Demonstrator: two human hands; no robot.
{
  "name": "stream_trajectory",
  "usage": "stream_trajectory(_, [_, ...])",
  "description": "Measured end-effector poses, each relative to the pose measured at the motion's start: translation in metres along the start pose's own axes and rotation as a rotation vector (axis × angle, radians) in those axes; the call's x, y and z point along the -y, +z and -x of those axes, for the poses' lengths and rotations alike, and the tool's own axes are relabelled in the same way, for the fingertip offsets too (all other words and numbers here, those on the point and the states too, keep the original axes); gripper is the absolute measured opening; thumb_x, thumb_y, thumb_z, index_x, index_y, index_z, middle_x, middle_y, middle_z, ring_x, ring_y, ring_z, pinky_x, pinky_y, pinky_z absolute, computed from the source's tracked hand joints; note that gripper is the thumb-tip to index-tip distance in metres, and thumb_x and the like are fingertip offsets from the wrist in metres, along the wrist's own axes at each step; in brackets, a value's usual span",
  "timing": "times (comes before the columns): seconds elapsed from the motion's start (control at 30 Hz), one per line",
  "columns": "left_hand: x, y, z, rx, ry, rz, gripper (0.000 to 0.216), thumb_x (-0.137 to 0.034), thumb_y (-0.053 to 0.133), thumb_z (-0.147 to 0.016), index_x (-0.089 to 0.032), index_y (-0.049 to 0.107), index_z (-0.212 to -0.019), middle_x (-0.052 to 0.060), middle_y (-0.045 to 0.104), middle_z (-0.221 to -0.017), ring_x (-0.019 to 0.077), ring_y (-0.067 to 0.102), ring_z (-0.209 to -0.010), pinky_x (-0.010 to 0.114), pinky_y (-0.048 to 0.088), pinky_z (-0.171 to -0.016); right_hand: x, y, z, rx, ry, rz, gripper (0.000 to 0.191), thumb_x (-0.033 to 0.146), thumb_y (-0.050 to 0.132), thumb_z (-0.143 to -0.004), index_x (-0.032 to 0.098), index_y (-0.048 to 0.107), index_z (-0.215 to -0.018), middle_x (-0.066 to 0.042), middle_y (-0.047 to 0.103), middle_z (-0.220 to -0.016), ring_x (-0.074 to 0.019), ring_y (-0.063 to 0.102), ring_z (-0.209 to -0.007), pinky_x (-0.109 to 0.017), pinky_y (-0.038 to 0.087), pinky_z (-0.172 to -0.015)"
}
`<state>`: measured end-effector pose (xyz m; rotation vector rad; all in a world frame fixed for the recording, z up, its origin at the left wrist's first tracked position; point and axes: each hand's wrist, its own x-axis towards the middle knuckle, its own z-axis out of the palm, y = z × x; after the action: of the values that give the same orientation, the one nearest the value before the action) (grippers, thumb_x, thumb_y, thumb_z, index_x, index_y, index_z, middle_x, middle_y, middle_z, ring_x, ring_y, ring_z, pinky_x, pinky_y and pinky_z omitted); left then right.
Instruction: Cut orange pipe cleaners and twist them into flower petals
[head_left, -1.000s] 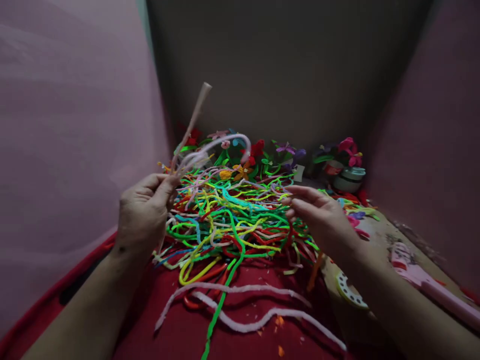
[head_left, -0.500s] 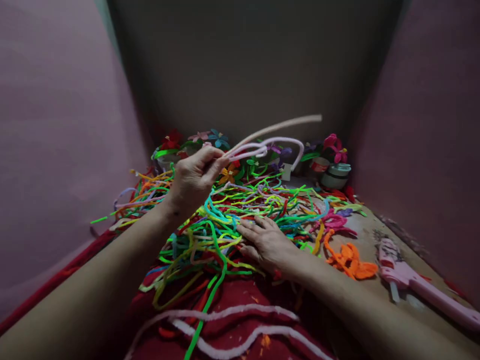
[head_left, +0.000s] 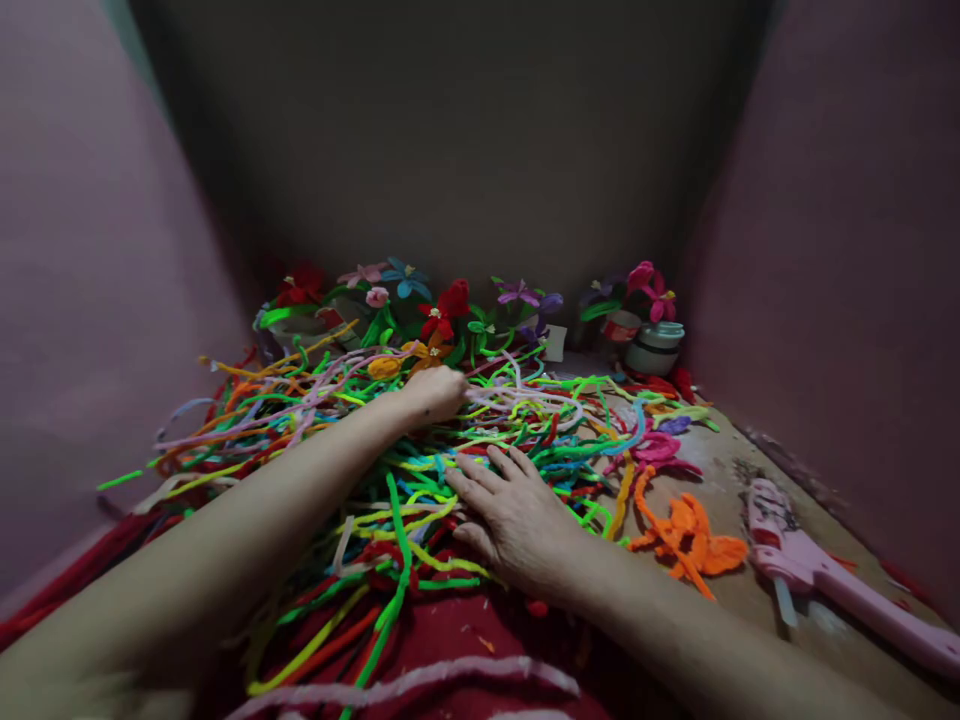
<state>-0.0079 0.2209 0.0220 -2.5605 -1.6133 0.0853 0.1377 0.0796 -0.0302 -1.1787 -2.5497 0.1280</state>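
A tangled heap of pipe cleaners (head_left: 375,520) in green, yellow, red, orange and lilac spreads before me. At its far middle, my left hand (head_left: 442,393) is closed, with pale pink pipe cleaners (head_left: 525,397) running out from it to the right; its fingertips are mostly hidden. My right hand (head_left: 517,515) lies palm down on the near part of the heap, fingers spread, gripping nothing. A long pink pipe cleaner (head_left: 420,680) lies across the dark red cloth (head_left: 450,625) closest to me.
To the right, a pink hot glue gun (head_left: 810,560) with a glue stick lies beside an orange pipe-cleaner flower (head_left: 697,535). Finished flowers (head_left: 446,308) line the back, along with a lidded jar (head_left: 655,348). A pink wall (head_left: 840,300) rises on the right.
My left hand has come down from above the heap, lowering the pale pink pipe cleaners onto it. The right hand stays on the heap. The view has shifted slightly.
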Motion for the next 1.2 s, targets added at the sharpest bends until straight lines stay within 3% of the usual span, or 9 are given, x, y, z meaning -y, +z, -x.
stream_trajectory(0.2, [0.000, 0.020, 0.025, 0.105, 0.063, -0.048, 0.039, -0.022, 0.040, -0.078, -0.024, 0.058, -0.112, 0.009, 0.070, -0.088, 0.0218, 0.064, -0.082, 0.033, 0.044, -0.079, 0.001, 0.001, 0.000, -0.032, 0.002, -0.008, 0.050, 0.045, 0.037, -0.088, 0.022, 0.039, -0.132, -0.005, 0.042, -0.138, -0.0329, 0.035, -0.124, -0.052, 0.022, -0.104])
stream_trajectory(0.3, [-0.002, 0.016, 0.021, 0.070, 0.035, -0.055, 0.035, -0.023, 0.038, -0.080, -0.022, 0.061, -0.107, 0.011, 0.068, -0.097, 0.0230, 0.062, -0.090, 0.034, 0.043, -0.083, 0.002, 0.002, 0.000, -0.037, 0.005, -0.012, 0.049, 0.044, 0.037, -0.088, 0.022, 0.039, -0.132, -0.005, 0.043, -0.138, -0.0324, 0.034, -0.124, -0.052, 0.023, -0.104])
stream_trajectory(0.47, [-0.005, 0.001, -0.010, -0.032, -0.084, -0.045, 0.037, -0.025, 0.039, -0.078, -0.018, 0.061, -0.107, 0.018, 0.066, -0.101, 0.0302, 0.061, -0.096, 0.036, 0.045, -0.076, 0.003, 0.003, 0.000, -0.048, 0.013, 0.000, 0.050, 0.044, 0.035, -0.089, 0.022, 0.038, -0.133, -0.004, 0.041, -0.139, -0.0332, 0.035, -0.124, -0.051, 0.021, -0.105])
stream_trajectory(0.7, [0.000, 0.005, -0.043, 0.012, -0.109, 0.079, 0.027, -0.032, 0.053, -0.067, -0.014, 0.070, -0.080, 0.019, 0.069, -0.087, 0.0299, 0.064, -0.083, 0.032, 0.045, -0.070, 0.002, 0.001, 0.001, -0.044, 0.012, -0.012, 0.050, 0.045, 0.034, -0.089, 0.022, 0.037, -0.133, -0.004, 0.041, -0.139, -0.0325, 0.033, -0.125, -0.051, 0.021, -0.105])
stream_trajectory(0.87, [0.011, 0.001, -0.035, -0.136, -0.132, 0.223, 0.024, -0.035, 0.055, -0.068, -0.018, 0.069, -0.075, 0.012, 0.069, -0.079, 0.0240, 0.063, -0.078, 0.027, 0.042, -0.064, 0.001, 0.002, 0.000, -0.049, 0.011, -0.012, 0.050, 0.043, 0.036, -0.089, 0.021, 0.036, -0.134, -0.005, 0.040, -0.140, -0.0323, 0.033, -0.125, -0.052, 0.021, -0.105])
stream_trajectory(1.07, [0.025, -0.025, -0.022, -0.337, -0.193, 0.487, 0.039, -0.044, 0.047, -0.074, -0.013, 0.066, -0.087, 0.001, 0.060, -0.055, 0.0108, 0.048, -0.046, 0.021, 0.034, -0.047, 0.002, 0.003, 0.001, -0.052, 0.005, -0.003, 0.050, 0.043, 0.036, -0.089, 0.021, 0.037, -0.134, -0.006, 0.039, -0.140, -0.0332, 0.034, -0.124, -0.053, 0.021, -0.104])
stream_trajectory(1.2, [0.030, -0.045, -0.020, -0.419, -0.195, 0.531, 0.036, -0.044, 0.057, -0.064, -0.011, 0.067, -0.075, 0.001, 0.058, -0.054, 0.0118, 0.048, -0.050, 0.021, 0.034, -0.049, 0.002, 0.004, 0.001, -0.049, 0.005, 0.002, 0.051, 0.043, 0.036, -0.089, 0.020, 0.035, -0.134, -0.006, 0.039, -0.140, -0.0339, 0.034, -0.124, -0.054, 0.022, -0.104])
